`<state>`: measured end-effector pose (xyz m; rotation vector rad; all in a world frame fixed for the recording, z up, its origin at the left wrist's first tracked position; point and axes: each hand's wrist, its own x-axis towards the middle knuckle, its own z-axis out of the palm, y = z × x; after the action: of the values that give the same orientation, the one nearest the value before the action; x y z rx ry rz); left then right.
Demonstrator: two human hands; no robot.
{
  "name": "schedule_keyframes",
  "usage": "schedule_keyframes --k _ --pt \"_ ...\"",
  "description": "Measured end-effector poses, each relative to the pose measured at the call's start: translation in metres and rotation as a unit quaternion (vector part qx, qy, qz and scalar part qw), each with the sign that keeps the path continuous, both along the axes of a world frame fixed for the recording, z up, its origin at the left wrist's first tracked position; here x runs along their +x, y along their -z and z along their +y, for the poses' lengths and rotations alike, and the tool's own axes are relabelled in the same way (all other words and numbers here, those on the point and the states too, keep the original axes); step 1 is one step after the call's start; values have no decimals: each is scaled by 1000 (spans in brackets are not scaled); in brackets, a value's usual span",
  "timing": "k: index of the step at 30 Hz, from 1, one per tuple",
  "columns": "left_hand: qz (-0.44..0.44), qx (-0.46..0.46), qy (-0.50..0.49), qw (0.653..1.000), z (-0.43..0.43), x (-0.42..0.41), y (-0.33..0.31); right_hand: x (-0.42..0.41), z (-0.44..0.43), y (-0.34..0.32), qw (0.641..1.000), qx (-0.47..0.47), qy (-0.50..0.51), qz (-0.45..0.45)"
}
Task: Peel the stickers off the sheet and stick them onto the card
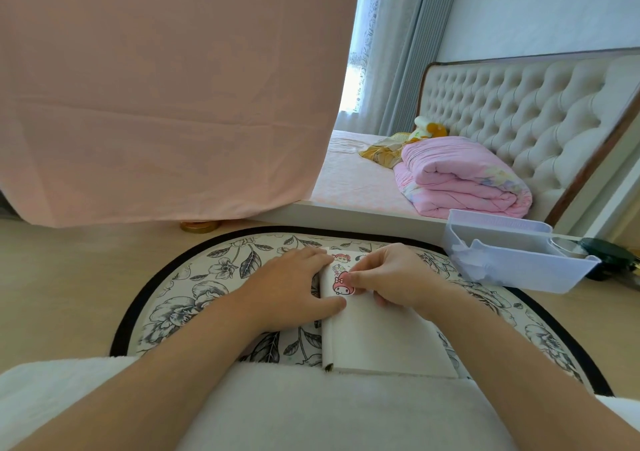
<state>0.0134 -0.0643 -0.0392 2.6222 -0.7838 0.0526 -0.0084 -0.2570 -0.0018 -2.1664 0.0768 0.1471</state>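
White card (374, 332) lies on the floral mat (194, 298) with its far end at twelve o'clock, the left hand (294, 284) spread flat and open along its nine-o'clock edge to pin it, while the right hand (394, 277) pinches the three-o'clock edge of a pink bunny-hooded sticker (343, 287) resting on the card just below two other cartoon stickers (341, 260). If the pinch drags sideways, the sticker could crease, land crooked or overlap its neighbour, and a lifted left palm would let the card slide. No brand or readable writing shows; I cannot tell where the sticker sheet is.
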Motion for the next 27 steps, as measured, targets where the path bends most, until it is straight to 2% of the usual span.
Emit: schedule_keyframes --k 13,18,22,27 --pt "-15 -34 6 999 -1 0 5 13 3 15 984 -158 6 -78" --pt "-100 -103 58 988 1 -5 3 12 5 17 977 -199 14 -78" --pt "-120 -89 76 986 -1 -9 3 6 3 14 960 -264 20 -92" --pt "-116 -75 84 987 2 -6 3 -4 -3 12 953 -282 19 -112"
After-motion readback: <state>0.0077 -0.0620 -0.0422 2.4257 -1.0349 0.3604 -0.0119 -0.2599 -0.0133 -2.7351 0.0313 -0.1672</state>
